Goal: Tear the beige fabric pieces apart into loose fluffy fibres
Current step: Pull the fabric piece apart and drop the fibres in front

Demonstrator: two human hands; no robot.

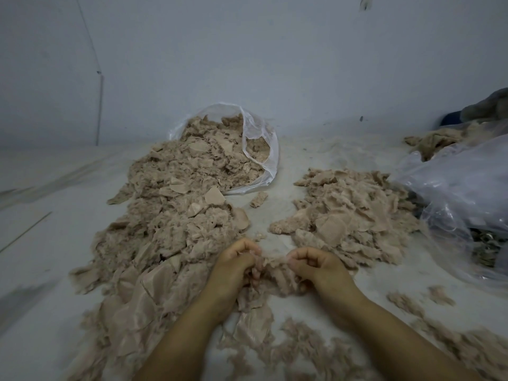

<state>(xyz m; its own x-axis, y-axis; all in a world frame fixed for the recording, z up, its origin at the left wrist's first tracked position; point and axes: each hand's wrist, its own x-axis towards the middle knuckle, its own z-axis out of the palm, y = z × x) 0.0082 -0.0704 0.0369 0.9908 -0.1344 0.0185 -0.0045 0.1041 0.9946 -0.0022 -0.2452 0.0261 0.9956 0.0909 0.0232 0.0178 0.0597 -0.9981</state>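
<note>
**Both hands gripping one beige fabric piece between two heaps**

Low and centre: left hand (238, 260) and right hand (313, 264) close together, fingers curled, each clutching one end of the same beige fabric piece (270, 270). Piece stretched between them, fuzzy and fraying at the top edge, lower part hanging down towards the floor (49, 215). Bare forearms reaching in from the bottom edge.

On the left, a long heap of beige scraps (165, 229), spilling out of a clear plastic bag (264, 149) lying on its side near the wall (247, 50); mixed woven patches and fluffy clumps, running down to beside the left forearm. On the right, a smaller pile (354, 213), well apart from the first, just beyond the right hand, with a mesh-like patch on its near side. One small stray clump (259, 199) between the two, near the bag's mouth.

Loose fluffy fibres (406, 301) scattered over the floor at lower right and below the hands. At far right, a second crumpled plastic bag (456, 193), contents too dim to tell. Behind it, more beige cloth and something grey-blue, unclear.
</note>
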